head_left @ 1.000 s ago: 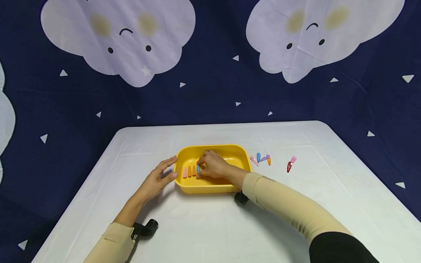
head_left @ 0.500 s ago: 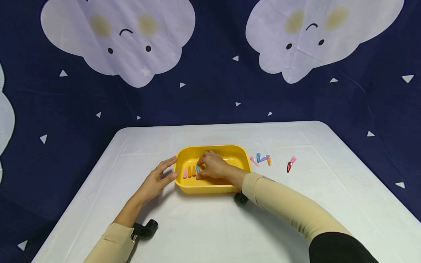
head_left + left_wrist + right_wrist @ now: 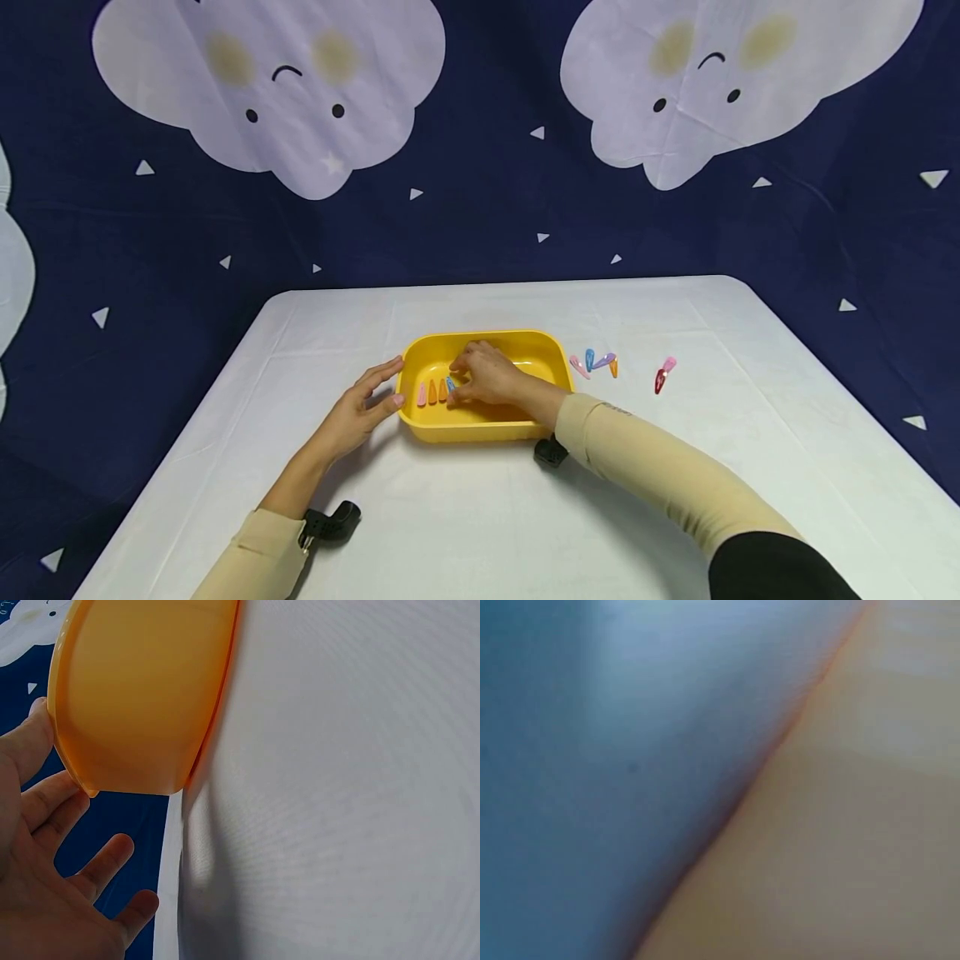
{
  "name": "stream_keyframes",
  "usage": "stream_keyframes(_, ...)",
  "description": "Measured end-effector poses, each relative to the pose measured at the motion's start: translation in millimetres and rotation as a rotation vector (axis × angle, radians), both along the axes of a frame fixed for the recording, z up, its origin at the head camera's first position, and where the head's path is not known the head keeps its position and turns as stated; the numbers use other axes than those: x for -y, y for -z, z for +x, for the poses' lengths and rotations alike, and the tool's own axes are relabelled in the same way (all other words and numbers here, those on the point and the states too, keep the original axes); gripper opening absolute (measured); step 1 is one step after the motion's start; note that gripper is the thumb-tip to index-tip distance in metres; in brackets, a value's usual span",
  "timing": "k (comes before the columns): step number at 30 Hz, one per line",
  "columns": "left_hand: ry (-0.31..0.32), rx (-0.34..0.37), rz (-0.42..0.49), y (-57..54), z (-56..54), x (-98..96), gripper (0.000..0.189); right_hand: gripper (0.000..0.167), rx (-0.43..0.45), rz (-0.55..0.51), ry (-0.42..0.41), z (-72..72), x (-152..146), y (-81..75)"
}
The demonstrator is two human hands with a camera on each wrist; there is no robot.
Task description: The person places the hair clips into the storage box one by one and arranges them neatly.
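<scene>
My left hand (image 3: 358, 414) rests at the left end of a yellow plastic tray (image 3: 480, 432), thumb and fingertips touching its rim. From the left wrist view, the thumb and forefinger meet the tray's edge (image 3: 142, 697) while the other fingers spread loosely. Inside the tray, my right hand (image 3: 487, 375) pinches a blue snap hair clip (image 3: 450, 384) between thumb and fingers, partly covering it. To its left lie a pink hair clip (image 3: 422, 394), an orange clip (image 3: 432, 392) and another orange clip (image 3: 442, 390), side by side in a row.
Right of the tray, pink (image 3: 578, 366), blue (image 3: 589, 359), purple (image 3: 603, 361) and orange (image 3: 613, 367) clips lie bunched on the white table (image 3: 480, 517). Farther right are a red clip (image 3: 660, 381) and a pink one touching it. The right wrist view is blurred.
The blue clip has tilted slightly, its upper end shifting left under my right fingers. My left hand and the tray have stayed where they were.
</scene>
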State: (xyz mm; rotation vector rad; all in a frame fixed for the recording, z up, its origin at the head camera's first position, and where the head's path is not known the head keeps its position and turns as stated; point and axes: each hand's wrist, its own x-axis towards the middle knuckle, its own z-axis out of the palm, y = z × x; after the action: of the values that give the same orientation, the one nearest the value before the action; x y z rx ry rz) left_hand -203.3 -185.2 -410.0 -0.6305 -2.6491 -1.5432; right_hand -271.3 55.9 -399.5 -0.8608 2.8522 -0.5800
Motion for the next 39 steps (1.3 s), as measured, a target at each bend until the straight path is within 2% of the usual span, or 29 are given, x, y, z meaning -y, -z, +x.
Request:
stream_keyframes(9,0.006,-0.011,-0.005,0.2,-0.2,0.8,0.053,0.056,0.031,-0.107,0.039,-2.5,-7.8,-10.2)
stream_keyframes(17,0.009,0.000,-0.005,0.0,-0.1,1.3,0.054,0.054,0.036,-0.186,0.082,4.1,-20.8,-29.2)
stream_keyframes(29,0.012,-0.002,-0.007,0.2,-0.8,1.8,0.054,0.054,-0.006,-0.264,0.132,10.6,-50.4,-48.9)
stream_keyframes(39,0.013,-0.014,-0.012,-0.5,-0.1,2.1,0.054,0.051,-0.051,-0.351,0.157,18.7,-89.9,-59.1)
